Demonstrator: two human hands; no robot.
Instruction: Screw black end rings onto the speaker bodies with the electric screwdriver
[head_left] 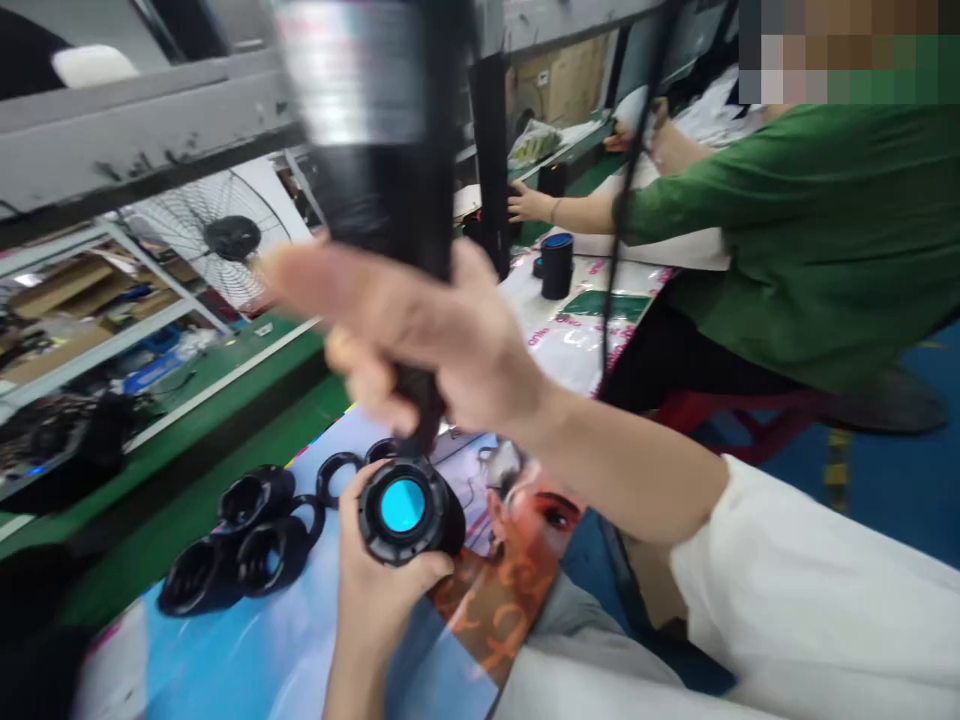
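Note:
My left hand (375,590) is wrapped around a black round lens housing (369,540), with its blue glass lens facing up. Above it, my right hand (442,335) grips an upright black electric screwdriver (375,190) that bears a white label. Motion blurs the tool and the fingers. The screwdriver's narrow lower end comes down at the far rim of the housing; whether it touches a screw cannot be seen. Left of the housing, several black ring-shaped parts (259,497) and short cylinders (199,575) lie on a printed sheet (300,640).
A grey metal beam (150,120) crosses above the bench, and a dark cable (622,210) hangs at right. A co-worker in a green top (810,240) sits to the right, near another black cylinder (556,270). A fan (232,238) stands behind the green conveyor (247,400).

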